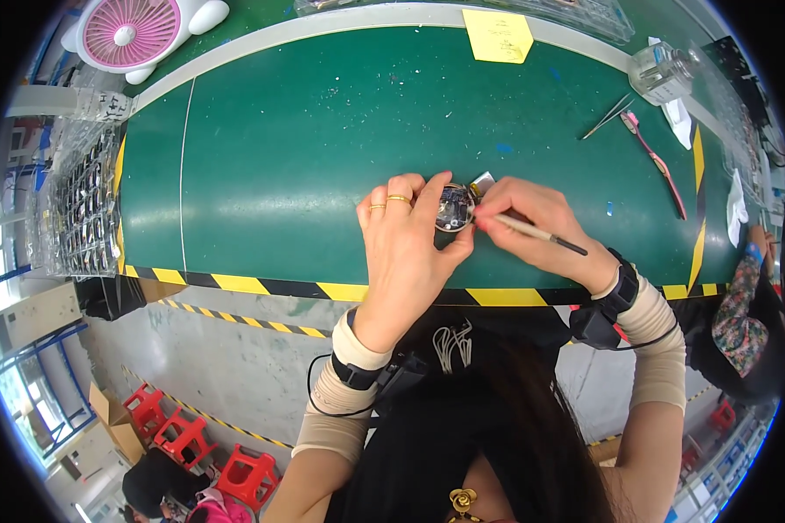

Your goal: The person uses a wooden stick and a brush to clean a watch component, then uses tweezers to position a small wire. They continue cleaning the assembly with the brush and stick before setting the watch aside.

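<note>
An electronics workshop: a green counter point(279, 131) edged with yellow-and-black tape point(340, 293), a round circuit piece point(451, 209) mid-frame, clear trays point(83, 205) of small parts far left, red stools point(183, 429) lower left, another person point(743, 327) lower right.

Worn — black top point(392, 475) | cream arm sleeves point(656, 344), pair | black wrist straps point(624, 292), pair, each with boxy black module point(594, 329) and thin black cable point(309, 383) | gold-coloured rings point(399, 198), two — left hand point(410, 240) | gold-coloured flower pendant point(463, 499)
</note>
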`<state>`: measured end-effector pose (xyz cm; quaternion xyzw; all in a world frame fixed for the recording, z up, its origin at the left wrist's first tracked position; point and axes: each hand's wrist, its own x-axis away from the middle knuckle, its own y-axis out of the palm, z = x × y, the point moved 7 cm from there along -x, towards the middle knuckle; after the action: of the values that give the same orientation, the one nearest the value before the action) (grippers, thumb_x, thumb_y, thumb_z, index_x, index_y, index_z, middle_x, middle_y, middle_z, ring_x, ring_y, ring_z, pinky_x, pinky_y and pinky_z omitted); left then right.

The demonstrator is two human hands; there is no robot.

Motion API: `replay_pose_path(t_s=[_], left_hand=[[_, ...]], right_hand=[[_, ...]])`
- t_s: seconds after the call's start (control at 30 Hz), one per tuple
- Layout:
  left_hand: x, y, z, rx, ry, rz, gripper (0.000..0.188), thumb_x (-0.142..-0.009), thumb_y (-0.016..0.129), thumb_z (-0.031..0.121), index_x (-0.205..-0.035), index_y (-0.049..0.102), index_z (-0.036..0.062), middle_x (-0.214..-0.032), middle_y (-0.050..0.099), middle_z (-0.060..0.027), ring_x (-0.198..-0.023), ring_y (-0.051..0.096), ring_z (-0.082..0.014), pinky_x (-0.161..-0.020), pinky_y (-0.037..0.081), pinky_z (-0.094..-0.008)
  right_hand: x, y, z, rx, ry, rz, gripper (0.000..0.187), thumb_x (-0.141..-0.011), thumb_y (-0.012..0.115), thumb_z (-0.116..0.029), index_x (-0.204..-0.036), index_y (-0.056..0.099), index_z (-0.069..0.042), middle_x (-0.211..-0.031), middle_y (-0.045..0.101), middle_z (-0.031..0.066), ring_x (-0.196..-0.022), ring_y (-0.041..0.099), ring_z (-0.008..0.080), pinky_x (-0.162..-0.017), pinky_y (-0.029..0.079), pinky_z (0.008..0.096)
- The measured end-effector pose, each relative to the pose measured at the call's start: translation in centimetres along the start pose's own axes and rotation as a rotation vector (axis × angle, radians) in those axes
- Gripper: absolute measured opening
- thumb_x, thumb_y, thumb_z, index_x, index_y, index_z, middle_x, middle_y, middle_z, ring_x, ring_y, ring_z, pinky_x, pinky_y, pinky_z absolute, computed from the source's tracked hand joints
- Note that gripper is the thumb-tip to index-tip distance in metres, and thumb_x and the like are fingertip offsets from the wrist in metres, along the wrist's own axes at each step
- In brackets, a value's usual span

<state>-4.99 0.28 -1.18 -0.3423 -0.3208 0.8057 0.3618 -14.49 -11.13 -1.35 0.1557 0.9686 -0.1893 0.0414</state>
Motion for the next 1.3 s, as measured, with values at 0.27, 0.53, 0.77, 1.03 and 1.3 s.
replay_pose_path(t_s=[0.27, 0.53, 0.77, 1.03, 1.3], left_hand=[[-0.08, -0.02, 0.14, -0.003, 0.016, 0.01, 0.054, -0.066, 0.081, 0.013, -0.117, 0.065, 0.005, -0.106, 0.054, -0.0087, -0.1, 0.052, -0.0268, -0.089, 0.038, -0.039], [0.15, 0.03, 0.04, 0.013, -0.005, -0.014, 0.054, -0.067, 0.081, 0.014, -0.118, 0.064, 0.0042, -0.107, 0.054, -0.0094, -0.102, 0.052, -0.0273, -0.091, 0.037, -0.0391], [0.01, 0.04, -0.11, 0.028, -0.003, -0.025, 0.055, -0.069, 0.081, 0.015, -0.12, 0.064, 0.0041, -0.109, 0.054, -0.0094, -0.103, 0.051, -0.0272, -0.091, 0.037, -0.0396], [-0.02, -0.13, -0.27, 0.037, 0.011, -0.045, 0.055, -0.07, 0.081, 0.017, -0.12, 0.064, 0.0035, -0.108, 0.055, -0.0091, -0.102, 0.052, -0.0268, -0.09, 0.037, -0.0385], [-0.01, -0.25, -0.22, 0.049, 0.01, -0.033, 0.055, -0.07, 0.082, 0.018, -0.12, 0.064, 0.0033, -0.108, 0.056, -0.0087, -0.101, 0.052, -0.0266, -0.088, 0.038, -0.0379]], right_hand=[[0.14, 0.18, 0.09, 0.041, -0.098, -0.045, 0.011, -0.086, 0.068, 0.0, -0.096, 0.063, -0.001, -0.089, 0.063, 0.0077, -0.082, 0.063, 0.0198, -0.071, 0.049, 0.0306], [0.16, 0.17, 0.08, 0.006, -0.07, 0.006, 0.01, -0.09, 0.063, -0.005, -0.099, 0.06, -0.002, -0.089, 0.062, 0.0092, -0.078, 0.06, 0.0251, -0.068, 0.047, 0.0332], [-0.03, 0.31, -0.11, 0.017, -0.09, -0.011, 0.009, -0.09, 0.064, -0.005, -0.098, 0.061, -0.001, -0.089, 0.062, 0.0092, -0.078, 0.06, 0.024, -0.068, 0.047, 0.0326], [0.04, 0.42, -0.06, 0.003, -0.073, -0.048, 0.008, -0.091, 0.063, -0.006, -0.097, 0.061, -0.001, -0.089, 0.062, 0.0091, -0.078, 0.061, 0.0233, -0.068, 0.048, 0.0324], [0.05, 0.24, 0.01, -0.022, -0.049, 0.017, 0.007, -0.091, 0.063, -0.005, -0.097, 0.062, -0.001, -0.089, 0.062, 0.0089, -0.077, 0.06, 0.022, -0.068, 0.047, 0.0316]])
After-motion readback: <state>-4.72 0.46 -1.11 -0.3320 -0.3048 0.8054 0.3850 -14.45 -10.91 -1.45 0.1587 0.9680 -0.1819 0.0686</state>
